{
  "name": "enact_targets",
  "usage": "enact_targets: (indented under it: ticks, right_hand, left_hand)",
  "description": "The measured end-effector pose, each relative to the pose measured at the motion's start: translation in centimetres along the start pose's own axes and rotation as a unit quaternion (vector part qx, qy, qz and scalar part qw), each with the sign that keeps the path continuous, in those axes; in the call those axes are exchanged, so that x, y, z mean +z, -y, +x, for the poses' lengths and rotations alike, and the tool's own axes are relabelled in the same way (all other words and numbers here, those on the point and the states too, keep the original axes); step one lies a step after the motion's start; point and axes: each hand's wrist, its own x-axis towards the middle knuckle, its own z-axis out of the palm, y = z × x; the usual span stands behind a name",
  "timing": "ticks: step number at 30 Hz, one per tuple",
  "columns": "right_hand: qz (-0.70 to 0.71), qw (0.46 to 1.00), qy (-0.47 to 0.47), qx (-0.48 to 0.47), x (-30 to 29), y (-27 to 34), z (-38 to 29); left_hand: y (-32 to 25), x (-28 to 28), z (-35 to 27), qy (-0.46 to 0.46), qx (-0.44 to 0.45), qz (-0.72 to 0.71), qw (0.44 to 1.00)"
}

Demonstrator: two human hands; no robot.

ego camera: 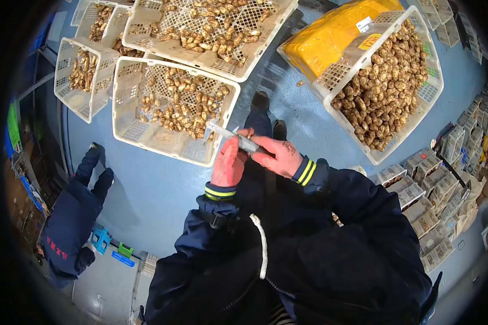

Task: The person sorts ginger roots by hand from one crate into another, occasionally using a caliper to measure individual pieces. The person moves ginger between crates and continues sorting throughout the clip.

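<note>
A metal caliper lies across both my gloved hands, its jaws pointing left over the near right rim of a white plastic crate. My left hand, in a pink-red glove, grips the tool from below at its middle. With fingers closed around its right end, my right hand wears a similar glove with dark smudges. A small brownish piece shows beside the caliper; whether it is held I cannot tell. Brown-and-cream pieces like tubers or bulbs lie scattered in the crate.
A larger crate with similar pieces adjoins it behind. At right, a tilted crate heaped with brown pieces leans by a yellow-wrapped bundle. Another person bends at left. Many crates stand stacked at right on the blue floor.
</note>
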Motion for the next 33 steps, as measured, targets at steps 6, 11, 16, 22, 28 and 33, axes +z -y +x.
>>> enact_targets:
  ticks: [6,11,16,22,28,33]
  right_hand:
    - [0.199,0.951,-0.208,0.114,-3.9,-18.6,4.7]
    - [-0.074,0.909,-0.256,0.321,-9.1,-43.3,14.6]
    - [-0.273,0.872,-0.34,0.224,-11.3,-59.0,25.5]
    - [-0.27,0.876,-0.295,0.27,-13.0,-63.7,29.0]
    - [-0.09,0.948,-0.267,0.15,-11.2,-56.4,25.8]
    - [0.023,0.957,-0.29,0.01,-6.6,-33.4,16.9]
  left_hand:
    - [4.0,-2.3,-0.6,-0.078,-0.013,-0.109,0.991]
    - [5.2,-5.2,1.6,-0.027,-0.032,-0.1,0.994]
    - [6.3,-8.9,3.4,-0.017,0.008,0.035,0.999]
    - [6.8,-10.3,4.1,-0.052,-0.028,0.023,0.998]
    - [6.8,-10.4,2.2,-0.027,0.029,-0.051,0.998]
    - [5.9,-9.9,-2.9,-0.095,0.04,-0.178,0.979]
